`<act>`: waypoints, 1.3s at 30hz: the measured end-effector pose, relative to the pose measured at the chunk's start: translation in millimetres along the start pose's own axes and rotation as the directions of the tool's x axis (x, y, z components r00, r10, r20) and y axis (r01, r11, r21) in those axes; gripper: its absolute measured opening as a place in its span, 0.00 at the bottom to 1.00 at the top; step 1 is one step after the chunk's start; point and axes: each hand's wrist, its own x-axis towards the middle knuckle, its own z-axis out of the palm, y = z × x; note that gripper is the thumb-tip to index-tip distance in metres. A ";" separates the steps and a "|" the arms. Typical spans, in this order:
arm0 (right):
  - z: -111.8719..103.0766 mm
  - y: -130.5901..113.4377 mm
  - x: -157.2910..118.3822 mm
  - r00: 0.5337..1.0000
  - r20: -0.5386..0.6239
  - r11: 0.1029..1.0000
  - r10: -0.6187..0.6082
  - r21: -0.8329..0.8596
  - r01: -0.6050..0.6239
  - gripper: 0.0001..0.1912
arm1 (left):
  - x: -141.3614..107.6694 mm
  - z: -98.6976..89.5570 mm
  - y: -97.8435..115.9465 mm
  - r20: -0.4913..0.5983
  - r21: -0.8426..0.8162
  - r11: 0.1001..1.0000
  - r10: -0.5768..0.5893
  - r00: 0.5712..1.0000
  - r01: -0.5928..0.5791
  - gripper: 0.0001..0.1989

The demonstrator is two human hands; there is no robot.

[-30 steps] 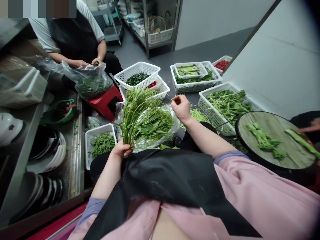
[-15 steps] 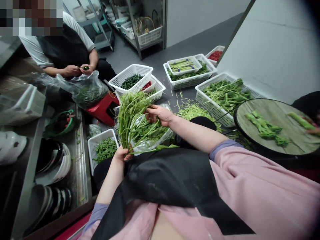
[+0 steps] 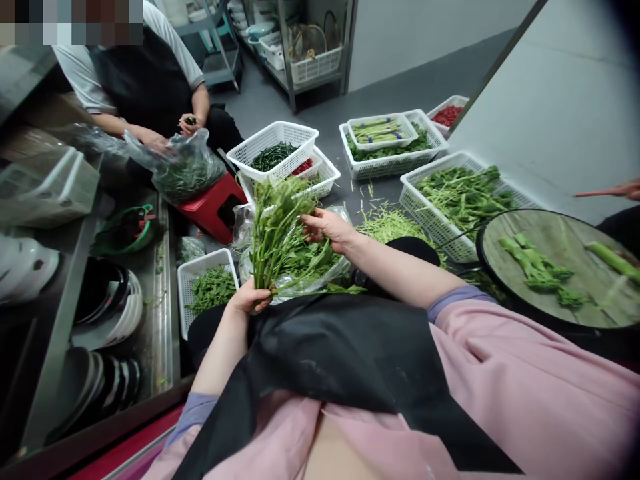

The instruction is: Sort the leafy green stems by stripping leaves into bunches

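My left hand [image 3: 253, 297] is closed around the lower stems of a bunch of long-stemmed leafy greens [image 3: 273, 230], which stands upright with its leaves spreading at the top. At the right side of that bunch, my right hand [image 3: 330, 229] has its fingers curled in against the leafy shoots; the fingertips are partly lost among them. Below and behind both hands lies a clear plastic bag [image 3: 327, 275] filled with more of the same greens. Close to my left wrist is a small white basket [image 3: 183, 283] of picked leaves.
White baskets hold green chillies [image 3: 274, 157], asparagus [image 3: 380, 129] and leafy stalks [image 3: 465, 193]. Light green trimmings [image 3: 395, 223] litter the floor. A round chopping board [image 3: 540, 223] stands right, with a co-worker's hand [image 3: 631, 190] behind. Another person [image 3: 145, 73] sits by a red stool [image 3: 213, 207].
The view has shifted slightly. My left hand still grips the bunch, and my right hand stays at its leaves. The seated person's one hand has moved to the plastic bag on the stool.
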 end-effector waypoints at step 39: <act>-49.4 10.8 -12.7 0.948 -0.263 0.978 -0.179 0.054 0.200 0.12 | 2.1 3.6 6.6 -0.149 -0.012 0.998 0.055 0.987 -0.057 0.23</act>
